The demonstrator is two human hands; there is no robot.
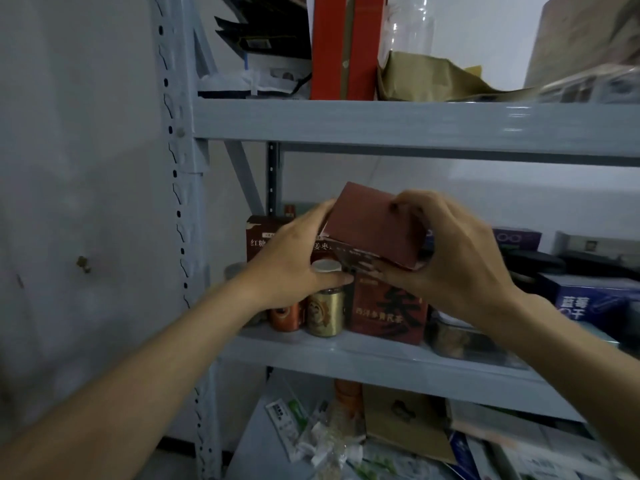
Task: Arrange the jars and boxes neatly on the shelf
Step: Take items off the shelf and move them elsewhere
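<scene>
A tilted dark red box [372, 225] is gripped at both ends, the left hand [294, 261] and right hand [450, 251] fingers curled round it above the middle shelf [381, 358]. Directly beneath the fingers a gold jar [325, 306] with a white lid, an orange jar [285, 317] and a red box [388, 313] are crowded. Behind the left fingers a brown box [259, 237] is stood; right of the right fingers blue boxes [588, 299] are stacked
</scene>
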